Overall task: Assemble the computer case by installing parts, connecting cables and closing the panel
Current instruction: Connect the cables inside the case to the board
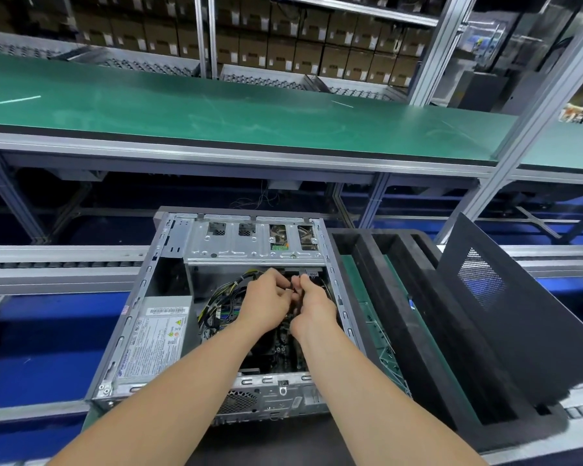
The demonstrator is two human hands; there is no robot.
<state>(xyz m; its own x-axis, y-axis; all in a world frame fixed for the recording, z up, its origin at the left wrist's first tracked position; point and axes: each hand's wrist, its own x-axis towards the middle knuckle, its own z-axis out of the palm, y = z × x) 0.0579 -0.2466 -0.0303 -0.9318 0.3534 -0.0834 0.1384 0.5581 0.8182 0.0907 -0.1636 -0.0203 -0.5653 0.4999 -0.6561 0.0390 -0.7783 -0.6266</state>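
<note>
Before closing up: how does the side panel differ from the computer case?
The computer case lies flat, open-topped, light grey; the side panel leans tilted in the black tray beside it, dark. The case is a box holding cables; the panel a thin sheet. Both have vent holes.

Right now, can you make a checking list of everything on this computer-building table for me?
Surface: dark mat under the case, blue base beside it.
Job's things: computer case open, power supply fitted; side panel off, propped in the black tray.
Clutter: white strip on the green shelf.
Grippers: left hand and right hand inside the case, fingers pinching a small connector.
Cables: yellow-black bundle loose by the left hand.
Surroundings: cardboard boxes stacked on racks.
</note>
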